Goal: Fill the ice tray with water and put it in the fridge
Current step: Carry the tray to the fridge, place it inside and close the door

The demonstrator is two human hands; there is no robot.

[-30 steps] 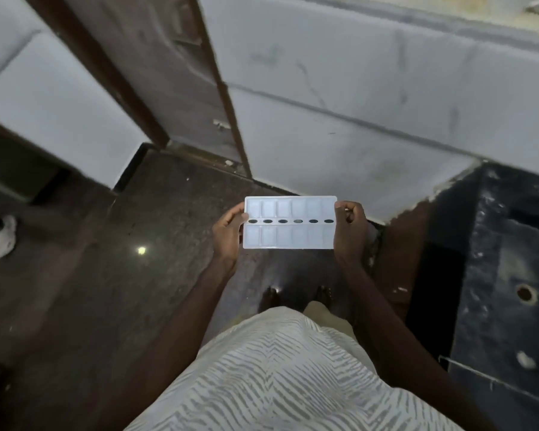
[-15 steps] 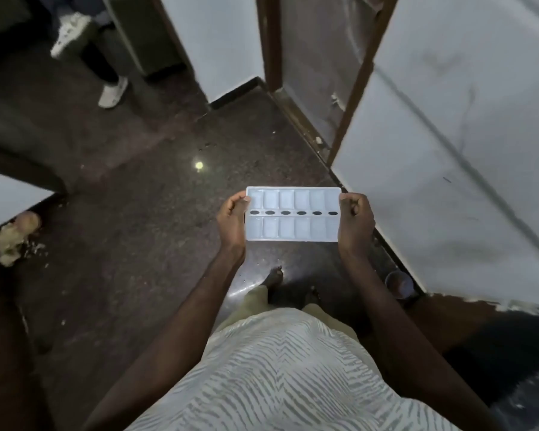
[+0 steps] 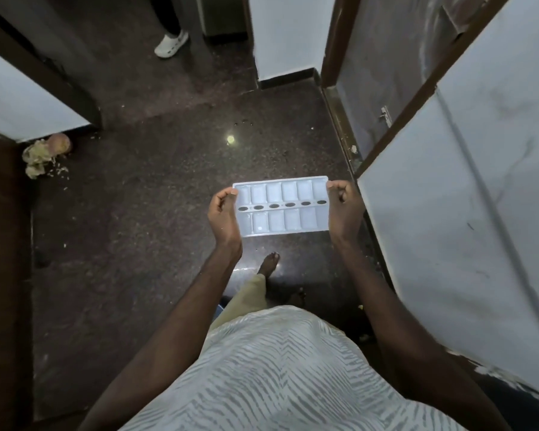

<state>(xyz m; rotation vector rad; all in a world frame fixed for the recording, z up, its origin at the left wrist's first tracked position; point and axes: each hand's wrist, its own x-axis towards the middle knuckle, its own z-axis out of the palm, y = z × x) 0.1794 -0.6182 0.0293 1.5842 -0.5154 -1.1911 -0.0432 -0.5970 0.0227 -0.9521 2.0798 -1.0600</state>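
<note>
A white plastic ice tray [image 3: 280,206] with two rows of compartments and a line of oval holes down the middle is held level in front of me, above the dark floor. My left hand [image 3: 223,216] grips its left short end. My right hand [image 3: 341,206] pinches its right short end. The compartments look pale and glossy; whether they hold water is hard to tell. No fridge is in view.
White wall [image 3: 467,213] and a brown door frame [image 3: 395,132] run close along my right. Another person's white shoe [image 3: 171,45] stands far ahead. Crumpled scraps [image 3: 44,154] lie by the left wall corner. Dark speckled floor [image 3: 156,213] stretches ahead; my bare foot [image 3: 269,262] shows below the tray.
The view has swung left, away from the black counter and wall, toward the open floor and doorway. The tray stays level between both hands.
</note>
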